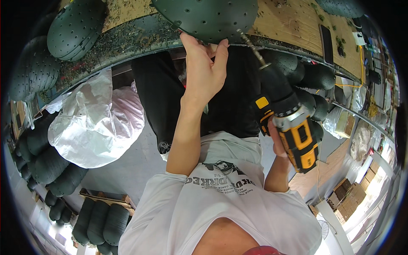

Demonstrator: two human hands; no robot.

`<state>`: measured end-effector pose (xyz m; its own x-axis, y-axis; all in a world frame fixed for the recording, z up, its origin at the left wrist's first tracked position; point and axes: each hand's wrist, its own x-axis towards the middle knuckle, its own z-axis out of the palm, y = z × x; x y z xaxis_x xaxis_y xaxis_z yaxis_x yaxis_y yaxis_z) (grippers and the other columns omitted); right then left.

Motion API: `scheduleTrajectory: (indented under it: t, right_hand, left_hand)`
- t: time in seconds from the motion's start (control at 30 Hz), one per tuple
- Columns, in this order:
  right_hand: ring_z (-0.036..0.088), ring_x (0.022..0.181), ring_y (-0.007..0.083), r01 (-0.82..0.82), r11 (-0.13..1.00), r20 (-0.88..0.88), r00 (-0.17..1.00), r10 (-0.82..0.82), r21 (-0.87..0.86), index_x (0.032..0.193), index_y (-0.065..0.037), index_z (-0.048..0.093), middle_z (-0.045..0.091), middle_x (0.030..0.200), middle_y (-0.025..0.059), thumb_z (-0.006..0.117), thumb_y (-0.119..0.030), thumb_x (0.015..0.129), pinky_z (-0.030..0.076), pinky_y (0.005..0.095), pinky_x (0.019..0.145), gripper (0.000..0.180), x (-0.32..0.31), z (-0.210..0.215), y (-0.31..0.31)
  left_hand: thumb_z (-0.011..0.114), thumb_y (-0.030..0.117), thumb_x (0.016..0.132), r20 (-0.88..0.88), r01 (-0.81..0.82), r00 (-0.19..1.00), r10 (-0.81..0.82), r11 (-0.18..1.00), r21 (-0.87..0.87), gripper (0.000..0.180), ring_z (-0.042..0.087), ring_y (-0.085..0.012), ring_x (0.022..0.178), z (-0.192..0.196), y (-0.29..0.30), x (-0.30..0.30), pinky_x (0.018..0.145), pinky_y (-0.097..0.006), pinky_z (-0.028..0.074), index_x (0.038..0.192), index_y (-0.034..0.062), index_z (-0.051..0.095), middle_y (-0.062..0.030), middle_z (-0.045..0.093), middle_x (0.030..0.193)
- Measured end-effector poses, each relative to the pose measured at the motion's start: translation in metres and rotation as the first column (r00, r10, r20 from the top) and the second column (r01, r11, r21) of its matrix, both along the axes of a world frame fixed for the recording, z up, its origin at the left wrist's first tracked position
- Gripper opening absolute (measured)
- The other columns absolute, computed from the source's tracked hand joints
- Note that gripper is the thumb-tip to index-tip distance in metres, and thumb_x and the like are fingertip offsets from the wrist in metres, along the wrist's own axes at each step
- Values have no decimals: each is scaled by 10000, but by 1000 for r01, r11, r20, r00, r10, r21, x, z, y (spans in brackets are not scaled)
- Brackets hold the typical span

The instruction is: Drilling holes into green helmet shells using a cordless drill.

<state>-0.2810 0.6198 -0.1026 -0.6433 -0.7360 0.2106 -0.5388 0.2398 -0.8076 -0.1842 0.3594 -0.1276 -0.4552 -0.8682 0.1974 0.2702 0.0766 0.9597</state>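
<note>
A dark green domed shell (208, 17), dotted with small holes, sits at the near edge of the workbench (140, 40). My left hand (204, 68) reaches up to its near side, thumb and fingers closed on the lower edge; the fingertips are partly hidden. In my right hand (277, 138) is a yellow and black cordless drill (297, 136), gripped by its handle. The long drill bit (253, 49) slants up to the left, its tip at the shell's lower right side. Whether the tip has entered the shell cannot be made out.
Stacked green shells (76, 32) stand at the bench's left, with more beneath on both sides. A dark phone (326, 44) lies on the right of the bench among green shavings. A white plastic sack (95, 123) hangs below the left edge. An orange cable (361, 68) runs at right.
</note>
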Motion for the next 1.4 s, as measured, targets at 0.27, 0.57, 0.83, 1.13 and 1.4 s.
scheduleTrajectory:
  t: [0.27,0.57,0.83,1.13,1.4]
  right_hand:
    - [612,1182,288,-45,769,-150,972,181,638,1338,-129,595,653,1286,65,712,-329,879,451,413,1039,513,-3,-2,7]
    - [511,1350,269,-42,683,-28,995,92,729,1486,-187,488,539,1474,26,620,-436,950,365,425,1148,606,-2,-16,13]
    - [676,751,63,-5,973,344,936,-77,232,1069,-19,664,710,852,5,796,-61,794,519,187,684,307,11,6,-18]
    - [661,722,67,-137,983,78,989,128,120,1023,-11,673,692,813,17,791,-60,791,513,192,651,264,11,12,-31]
    - [642,686,77,-148,985,131,982,136,87,987,-4,652,670,782,31,795,-85,781,483,208,601,263,13,14,-45]
  left_hand:
    - [591,-13,976,-5,10,1000,-9,996,86,371,630,-140,948,3,2,3,762,-258,530,1221,-11,312,-149,563,1138]
    - [592,-2,980,-65,-22,998,25,999,47,369,618,-147,963,-1,2,3,851,-296,537,1229,-16,321,-142,560,1137]
    - [557,-62,956,-84,-44,995,47,999,31,367,656,-147,896,-4,-1,1,819,-285,551,1186,-28,274,-152,587,1065]
    - [606,-18,965,-77,-53,996,54,998,21,377,632,-132,913,-4,7,-1,760,-236,521,1237,-9,345,-129,592,1073]
    - [588,-32,970,43,-23,999,23,1000,15,393,610,-112,913,-10,3,5,778,-239,515,1270,-10,336,-121,579,1099]
